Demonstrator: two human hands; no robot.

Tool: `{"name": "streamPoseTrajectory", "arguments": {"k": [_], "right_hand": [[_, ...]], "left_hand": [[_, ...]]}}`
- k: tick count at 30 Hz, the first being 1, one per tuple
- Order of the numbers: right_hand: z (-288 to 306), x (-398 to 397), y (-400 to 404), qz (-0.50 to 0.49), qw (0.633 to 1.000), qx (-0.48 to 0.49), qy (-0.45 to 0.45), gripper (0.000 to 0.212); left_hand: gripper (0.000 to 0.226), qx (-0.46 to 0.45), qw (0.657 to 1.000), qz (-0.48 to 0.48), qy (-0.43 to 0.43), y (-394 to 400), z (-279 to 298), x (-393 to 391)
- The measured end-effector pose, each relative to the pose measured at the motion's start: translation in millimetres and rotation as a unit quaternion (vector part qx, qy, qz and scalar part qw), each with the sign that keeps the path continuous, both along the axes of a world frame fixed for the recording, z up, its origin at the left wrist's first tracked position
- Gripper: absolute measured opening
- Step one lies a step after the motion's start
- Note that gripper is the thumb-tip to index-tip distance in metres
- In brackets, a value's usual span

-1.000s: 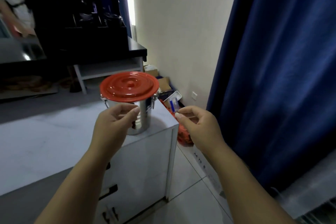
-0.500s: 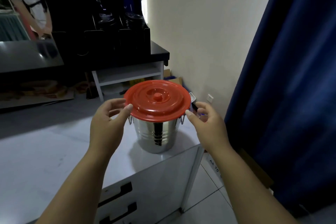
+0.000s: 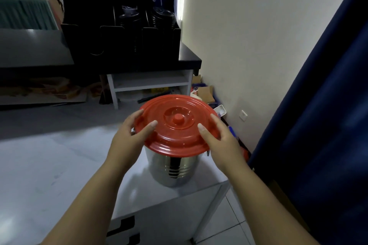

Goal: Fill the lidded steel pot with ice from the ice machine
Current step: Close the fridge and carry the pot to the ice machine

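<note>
Closed in from both sides since a moment ago: left hand [image 3: 130, 138] and right hand [image 3: 223, 141] now clasping the rim of the red lid [image 3: 176, 123], thumbs on top, probably to lift it. Steel pot [image 3: 174, 167] upright near the tabletop [image 3: 49, 165] corner, lid on, contents hidden.

head view looks forward and down, close over the counter [image 3: 59, 165].
</note>
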State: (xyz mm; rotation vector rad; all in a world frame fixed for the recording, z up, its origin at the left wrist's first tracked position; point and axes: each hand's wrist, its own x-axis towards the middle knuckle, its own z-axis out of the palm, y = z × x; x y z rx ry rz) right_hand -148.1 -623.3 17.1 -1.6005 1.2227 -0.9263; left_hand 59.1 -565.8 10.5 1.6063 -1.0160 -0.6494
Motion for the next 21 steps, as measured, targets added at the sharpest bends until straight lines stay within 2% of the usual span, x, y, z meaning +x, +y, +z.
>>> {"name": "streamPoseTrajectory", "arguments": {"k": [5, 12, 21], "right_hand": [[-6, 1, -11, -0.008, 0.999, 0.023, -0.026, 0.065], [-9, 8, -25, -0.012, 0.995, 0.033, -0.091, 0.060], [0, 29, -38, 0.053, 0.988, 0.002, -0.144, 0.056]], "left_hand": [[0.055, 0.007, 0.999, 0.010, 0.038, -5, -4, 1], [0.055, -0.012, 0.998, 0.056, 0.034, -6, -6, -6], [0.058, -0.070, 0.987, 0.141, 0.012, 18, 14, -8]]}}
